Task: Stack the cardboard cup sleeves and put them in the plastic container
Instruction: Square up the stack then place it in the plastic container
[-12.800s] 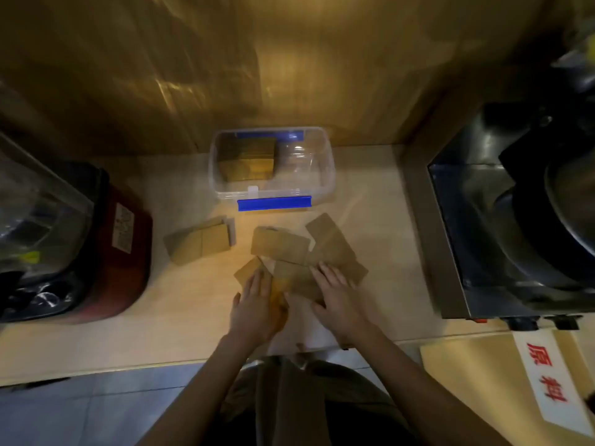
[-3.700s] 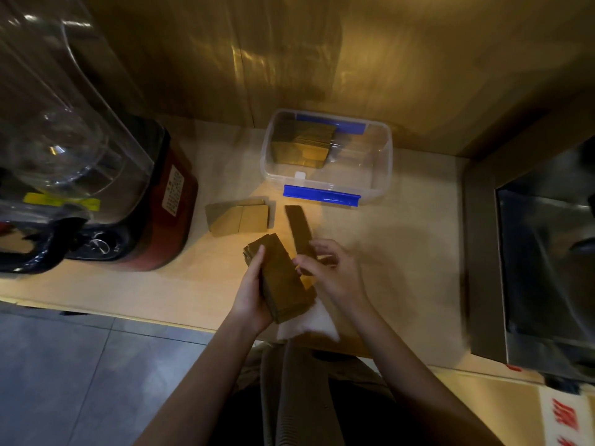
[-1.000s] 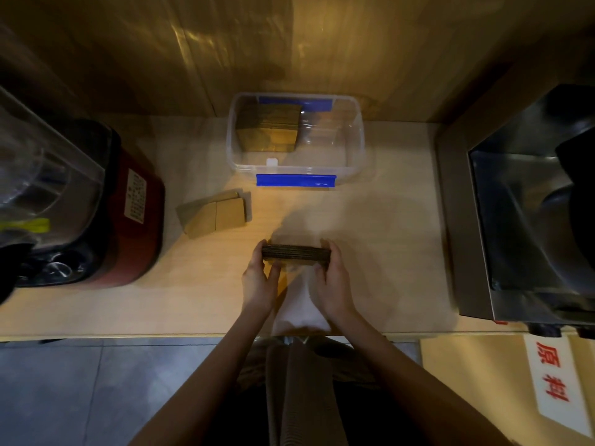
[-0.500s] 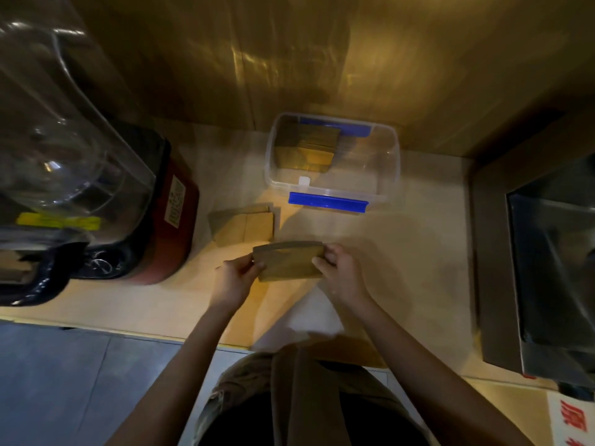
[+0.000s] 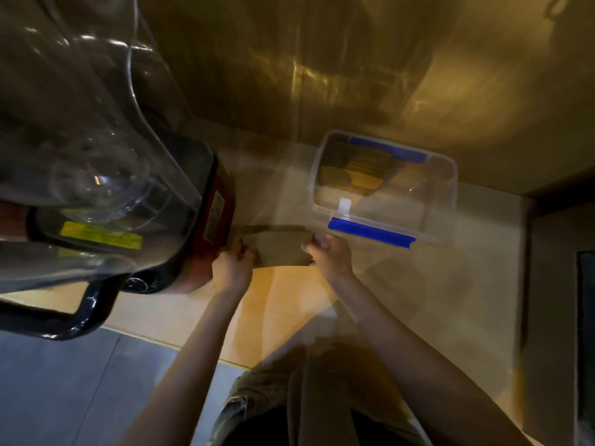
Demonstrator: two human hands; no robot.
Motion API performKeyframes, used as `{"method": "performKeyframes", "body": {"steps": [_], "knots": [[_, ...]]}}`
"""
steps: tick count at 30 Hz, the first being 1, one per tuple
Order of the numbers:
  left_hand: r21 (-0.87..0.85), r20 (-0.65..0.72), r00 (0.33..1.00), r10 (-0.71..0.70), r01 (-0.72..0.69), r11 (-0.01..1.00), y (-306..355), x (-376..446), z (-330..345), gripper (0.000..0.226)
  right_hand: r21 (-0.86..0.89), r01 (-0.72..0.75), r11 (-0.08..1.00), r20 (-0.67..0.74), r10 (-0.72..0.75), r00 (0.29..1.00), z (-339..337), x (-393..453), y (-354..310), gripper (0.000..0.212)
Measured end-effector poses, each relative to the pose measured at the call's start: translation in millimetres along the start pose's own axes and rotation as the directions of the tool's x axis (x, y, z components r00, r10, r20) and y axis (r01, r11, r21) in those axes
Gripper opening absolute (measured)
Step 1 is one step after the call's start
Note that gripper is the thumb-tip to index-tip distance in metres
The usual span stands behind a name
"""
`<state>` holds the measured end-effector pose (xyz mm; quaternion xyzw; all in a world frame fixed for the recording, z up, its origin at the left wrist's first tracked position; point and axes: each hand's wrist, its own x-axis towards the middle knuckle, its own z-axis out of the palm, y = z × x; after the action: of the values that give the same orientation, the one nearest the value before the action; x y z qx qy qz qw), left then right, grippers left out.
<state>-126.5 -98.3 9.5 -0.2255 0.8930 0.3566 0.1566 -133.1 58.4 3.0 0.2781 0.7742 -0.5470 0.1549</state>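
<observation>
A stack of brown cardboard cup sleeves point(image 5: 281, 249) is held flat between both hands. My left hand point(image 5: 231, 268) grips its left end and my right hand point(image 5: 328, 254) grips its right end. The stack sits over a second small pile of sleeves point(image 5: 273, 227) on the counter, whose far edge peeks out behind it. The clear plastic container point(image 5: 450, 201) with blue clips stands just beyond and to the right, open on top. More sleeves point(image 5: 354, 175) lie inside it at its back left.
A large blender with a clear jug and red base point(image 5: 206, 220) stands close on the left, its base almost touching my left hand. A wooden wall point(image 5: 322, 75) backs the counter. A dark metal appliance point(image 5: 563, 300) fills the right edge.
The stack was held on edge a second ago and is now turned flat. Both hands carried it forward and left, onto the small pile of sleeves by the blender.
</observation>
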Motion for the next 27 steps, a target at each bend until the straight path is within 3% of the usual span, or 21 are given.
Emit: {"method": "performKeyframes", "body": {"steps": [3,8,10,12,16,20,24,27], "knots": [[0.050,0.027,1.000,-0.005,0.004,0.999,-4,7,9,0.037,0.020,0.003,1.000,-0.043,-0.002,0.999,7,4,-2,0.015],[0.008,0.034,0.999,-0.029,0.029,1.000,-13,14,20,0.042,-0.119,0.112,0.987,-0.042,-0.118,0.992,11,10,1,0.004],[-0.023,0.008,0.999,-0.032,0.032,0.999,-15,14,22,0.045,-0.077,0.116,0.990,-0.043,-0.120,0.992,12,12,4,0.017],[-0.038,-0.006,0.999,-0.049,0.049,0.998,-16,14,23,0.051,-0.016,0.067,0.998,-0.034,-0.068,0.997,9,11,4,0.029],[-0.055,0.001,0.999,-0.045,0.045,0.997,-13,14,25,0.055,0.070,-0.031,0.997,0.094,0.024,0.995,9,10,1,0.006],[-0.096,-0.045,0.996,-0.079,0.074,0.993,-10,12,27,0.052,0.177,-0.149,0.973,0.180,0.117,0.977,15,11,-1,0.023],[-0.266,-0.019,0.983,-0.182,0.170,0.949,-8,12,25,0.036,0.250,-0.244,0.937,0.277,0.173,0.945,5,12,-2,0.016],[-0.405,0.049,0.982,-0.181,0.185,0.895,-8,8,22,0.032,0.251,-0.280,0.926,0.304,0.200,0.932,-1,10,2,0.021]]}}
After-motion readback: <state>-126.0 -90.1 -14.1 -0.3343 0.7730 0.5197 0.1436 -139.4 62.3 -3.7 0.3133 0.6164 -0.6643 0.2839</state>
